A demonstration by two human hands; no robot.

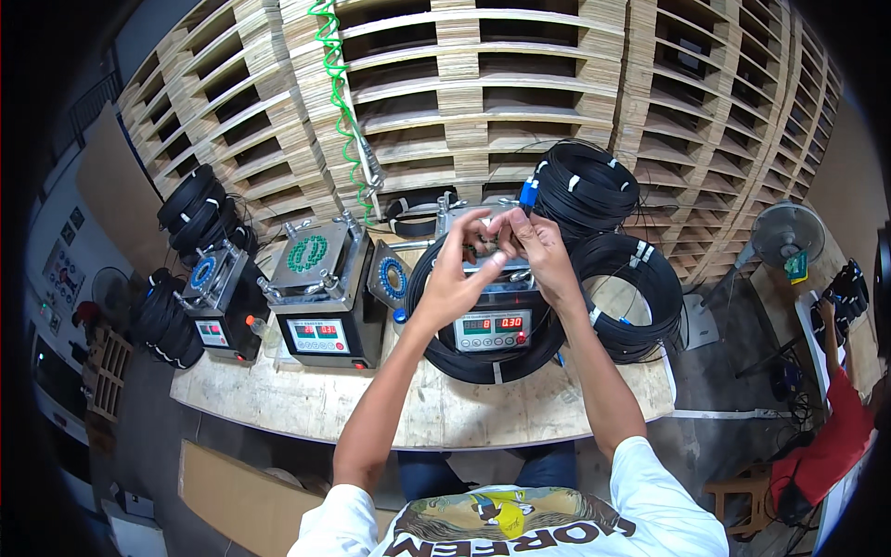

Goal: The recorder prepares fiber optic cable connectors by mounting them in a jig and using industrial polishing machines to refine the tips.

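A workshop, stacked wooden pallets [453, 84] rising behind a pale plywood bench [483, 418], with a green spiral air hose [331, 45] hanging at left of centre. On the bench, a black benchtop machine [494, 332] with red and green digital readouts (it looks like a fibre-connector polisher) stands inside a large loop of black cable [497, 373]. Above it, the person's left hand [457, 278] and right hand [546, 255] come together, thumbs and fingers curled, fingertips meeting or nearly so.

The step in hand appears to be fine fingertip handling, perhaps of a cable end; the next move seems to call for a light pinch and careful alignment over the machine's top.

To the left, two similar machines carry round plates, one studded green [307, 252], the other blue [202, 273]. Black cable coils [594, 190] sit behind the hands at right, with a blue connector-like piece [529, 192] beside them.

Hard to make out: the fingers and wrists cover most of the machine's top, and I cannot tell whether either hand grips anything. At the far right edge, a co-worker in red [835, 418] is partly cut off
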